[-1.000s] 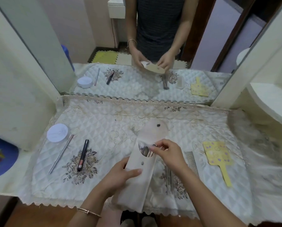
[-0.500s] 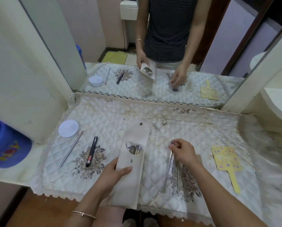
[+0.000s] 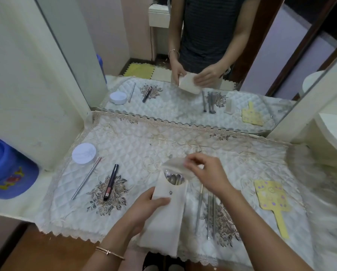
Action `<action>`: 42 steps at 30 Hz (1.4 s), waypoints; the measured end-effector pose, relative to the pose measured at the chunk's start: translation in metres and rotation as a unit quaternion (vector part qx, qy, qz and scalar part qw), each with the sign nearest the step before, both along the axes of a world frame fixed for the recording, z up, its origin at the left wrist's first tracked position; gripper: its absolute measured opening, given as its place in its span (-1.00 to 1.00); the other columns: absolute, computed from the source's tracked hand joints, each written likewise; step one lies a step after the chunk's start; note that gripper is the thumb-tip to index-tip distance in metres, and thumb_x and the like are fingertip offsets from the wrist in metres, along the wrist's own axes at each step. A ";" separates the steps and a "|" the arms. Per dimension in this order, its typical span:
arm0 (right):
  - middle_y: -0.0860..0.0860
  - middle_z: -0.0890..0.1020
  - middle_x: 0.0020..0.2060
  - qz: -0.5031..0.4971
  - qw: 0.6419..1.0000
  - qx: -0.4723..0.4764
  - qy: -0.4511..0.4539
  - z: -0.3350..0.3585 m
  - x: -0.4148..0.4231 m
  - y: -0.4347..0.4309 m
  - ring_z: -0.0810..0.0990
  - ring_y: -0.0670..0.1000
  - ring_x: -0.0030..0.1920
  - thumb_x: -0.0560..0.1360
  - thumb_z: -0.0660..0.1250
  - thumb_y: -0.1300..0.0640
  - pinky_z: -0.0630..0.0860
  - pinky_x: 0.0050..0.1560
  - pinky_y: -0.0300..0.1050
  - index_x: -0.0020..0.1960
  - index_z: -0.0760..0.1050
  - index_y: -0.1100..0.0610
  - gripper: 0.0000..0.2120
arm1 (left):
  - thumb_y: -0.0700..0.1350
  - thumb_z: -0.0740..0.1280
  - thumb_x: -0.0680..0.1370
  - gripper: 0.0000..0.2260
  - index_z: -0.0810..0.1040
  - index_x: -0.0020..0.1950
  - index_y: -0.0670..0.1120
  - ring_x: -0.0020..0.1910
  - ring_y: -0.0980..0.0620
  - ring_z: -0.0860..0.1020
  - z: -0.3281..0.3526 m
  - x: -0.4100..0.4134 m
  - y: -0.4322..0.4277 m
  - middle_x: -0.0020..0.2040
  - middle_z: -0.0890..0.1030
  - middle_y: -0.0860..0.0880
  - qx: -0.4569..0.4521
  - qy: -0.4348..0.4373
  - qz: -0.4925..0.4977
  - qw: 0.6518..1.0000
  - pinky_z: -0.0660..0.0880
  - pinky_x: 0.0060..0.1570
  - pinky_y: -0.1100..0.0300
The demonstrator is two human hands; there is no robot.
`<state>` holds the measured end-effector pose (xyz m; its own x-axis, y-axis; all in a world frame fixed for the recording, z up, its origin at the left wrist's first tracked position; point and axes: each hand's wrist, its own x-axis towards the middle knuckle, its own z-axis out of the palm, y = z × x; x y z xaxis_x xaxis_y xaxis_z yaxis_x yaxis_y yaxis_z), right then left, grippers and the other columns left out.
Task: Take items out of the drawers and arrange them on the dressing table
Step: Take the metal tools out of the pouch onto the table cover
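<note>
Right hand (image 3: 208,175) shifted off tools (image 3: 208,212), fingers (image 3: 191,162) pinching pouch (image 3: 167,218) flap; left hand (image 3: 144,208) grips pouch; quilted cloth (image 3: 144,145), mirror (image 3: 183,108) behind.

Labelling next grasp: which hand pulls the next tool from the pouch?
Likely right hand: it holds the flap at the pouch mouth, over the tools inside; left hand grips the pouch body.

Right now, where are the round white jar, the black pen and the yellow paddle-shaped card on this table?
round white jar (image 3: 84,155): head view, middle of its lid.
black pen (image 3: 111,181): head view, middle of its barrel.
yellow paddle-shaped card (image 3: 271,194): head view, middle of its broad part.
</note>
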<state>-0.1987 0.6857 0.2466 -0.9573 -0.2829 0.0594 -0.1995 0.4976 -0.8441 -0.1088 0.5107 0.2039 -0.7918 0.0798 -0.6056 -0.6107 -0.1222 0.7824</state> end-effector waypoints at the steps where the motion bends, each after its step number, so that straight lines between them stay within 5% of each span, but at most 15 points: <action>1: -0.21 0.61 -0.31 0.026 0.999 0.026 0.006 -0.005 0.010 -0.002 0.56 -0.34 -0.24 0.43 0.39 0.17 0.41 -0.13 -0.51 -0.11 0.63 0.13 -0.93 | -0.22 0.37 0.46 -0.79 0.55 0.09 -0.16 -0.19 -0.02 0.65 0.001 -0.002 0.002 -0.07 0.68 -0.12 0.007 -0.002 0.011 1.000 0.55 -0.28 0.19; 4: -0.04 0.71 -0.17 0.059 0.986 0.140 0.064 -0.021 0.041 -0.013 0.63 -0.10 -0.12 0.45 0.28 0.02 0.53 -0.04 -0.19 -0.07 0.63 0.08 -0.80 | -0.23 0.32 0.49 -0.83 0.57 0.07 -0.16 -0.19 -0.03 0.66 0.002 -0.006 0.009 -0.10 0.69 -0.13 0.043 -0.003 0.027 0.999 0.55 -0.29 0.18; 8: -0.06 0.72 -0.20 0.059 0.972 0.176 0.143 -0.034 0.056 -0.012 0.66 -0.04 -0.14 0.39 0.26 0.05 0.57 -0.12 -0.21 -0.12 0.63 0.06 -0.81 | -0.10 0.21 0.52 -0.77 0.62 -0.10 -0.18 -0.28 0.00 0.62 -0.003 -0.008 0.018 -0.26 0.66 -0.11 0.146 -0.062 0.038 0.987 0.52 -0.25 0.17; 10: -0.03 0.73 -0.13 0.070 0.968 0.189 0.153 -0.043 0.064 -0.008 0.66 -0.05 -0.06 0.37 0.30 0.05 0.57 -0.03 -0.21 -0.06 0.63 0.08 -0.78 | 0.03 0.23 0.53 -0.68 0.64 -0.02 -0.18 -0.15 -0.07 0.65 -0.007 -0.010 0.021 -0.16 0.69 -0.15 0.177 -0.095 0.051 0.978 0.56 -0.08 0.08; 12: -0.06 0.66 0.08 0.080 0.974 0.191 0.097 -0.050 0.072 -0.005 0.57 -0.11 0.16 0.42 0.19 -0.05 0.48 0.19 -0.27 0.08 0.60 0.09 -0.63 | 0.12 0.28 0.49 -0.63 0.63 0.07 -0.14 0.01 -0.10 0.64 -0.015 -0.012 0.026 0.00 0.69 -0.16 0.110 -0.074 0.033 0.991 0.53 0.10 0.02; 15: -0.14 0.51 0.19 0.053 0.991 0.123 -0.004 -0.063 0.080 0.008 0.39 -0.20 0.28 0.50 0.16 -0.04 0.22 0.31 -0.44 0.12 0.58 0.12 -0.64 | 0.01 0.31 0.51 -0.70 0.54 0.14 -0.15 -0.09 -0.04 0.66 -0.022 -0.012 0.035 0.01 0.67 -0.12 -0.047 -0.014 0.029 0.998 0.57 -0.21 0.22; 17: 0.00 0.67 0.04 0.007 0.993 0.114 -0.029 -0.068 0.085 0.016 0.57 -0.07 0.10 0.51 0.21 0.05 0.44 0.17 -0.21 -0.03 0.62 0.16 -0.75 | -0.01 0.31 0.51 -0.70 0.48 0.16 -0.15 -0.10 0.03 0.59 -0.024 -0.015 0.039 0.05 0.61 -0.07 -0.127 0.004 0.039 0.991 0.48 -0.29 0.26; 20: 0.07 0.65 -0.27 -0.085 0.988 0.104 -0.074 -0.075 0.087 0.032 0.54 -0.01 -0.24 0.51 0.24 0.13 0.44 -0.18 -0.09 -0.20 0.59 0.17 -0.79 | 0.01 0.31 0.50 -0.69 0.47 0.16 -0.14 -0.09 0.03 0.49 -0.030 -0.025 0.044 0.08 0.57 -0.10 -0.246 0.030 0.006 0.969 0.37 -0.23 0.23; 24: -0.05 0.53 -0.39 -0.132 0.981 0.104 -0.100 -0.083 0.084 0.052 0.47 -0.19 -0.32 0.52 0.25 0.12 0.31 -0.31 -0.37 -0.25 0.56 0.17 -0.77 | 0.00 0.34 0.49 -0.66 0.45 0.18 -0.15 0.01 0.00 0.50 -0.035 -0.033 0.057 0.03 0.54 -0.05 -0.272 0.058 0.000 0.960 0.37 -0.18 0.20; 28: 0.02 0.63 -0.22 -0.186 0.972 0.105 -0.093 -0.088 0.079 0.068 0.54 -0.07 -0.18 0.49 0.29 0.17 0.46 -0.13 -0.15 -0.12 0.60 0.14 -0.89 | -0.04 0.34 0.50 -0.59 0.36 0.27 -0.17 0.15 -0.04 0.49 -0.041 -0.038 0.072 0.11 0.50 -0.04 -0.272 0.082 0.002 0.959 0.35 0.00 0.22; 32: 0.03 0.52 0.08 -0.163 0.963 0.183 -0.109 -0.099 0.079 0.073 0.44 0.02 0.13 0.48 0.31 0.11 0.35 0.18 -0.17 0.19 0.49 0.15 -0.71 | -0.08 0.33 0.50 -0.60 0.38 0.29 -0.19 0.23 -0.10 0.42 -0.050 -0.034 0.074 0.20 0.49 -0.12 -0.331 0.116 0.000 0.936 0.39 0.21 0.05; 36: 0.10 0.55 0.11 -0.149 0.960 0.224 -0.080 -0.105 0.082 0.072 0.45 0.10 0.12 0.49 0.29 0.16 0.36 0.16 -0.14 0.16 0.51 0.19 -0.73 | -0.14 0.30 0.52 -0.57 0.32 0.36 -0.16 0.22 -0.04 0.35 -0.049 -0.026 0.070 0.24 0.44 -0.14 -0.349 0.135 -0.010 0.927 0.30 0.14 0.18; 42: 0.15 0.62 0.00 -0.185 0.958 0.216 -0.031 -0.093 0.074 0.062 0.51 0.20 0.01 0.40 0.35 0.30 0.46 0.04 0.03 0.09 0.55 0.22 -0.74 | -0.08 0.27 0.51 -0.54 0.29 0.38 -0.13 0.28 -0.05 0.40 -0.045 -0.012 0.053 0.28 0.40 -0.09 -0.363 0.128 -0.022 0.923 0.35 0.31 0.04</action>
<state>-0.1252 0.7475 0.1538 -0.9948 0.0908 -0.0461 0.1012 0.8301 -0.5484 -0.1213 0.5632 0.1592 -0.9223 -0.2373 -0.3050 -0.3856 0.5114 0.7680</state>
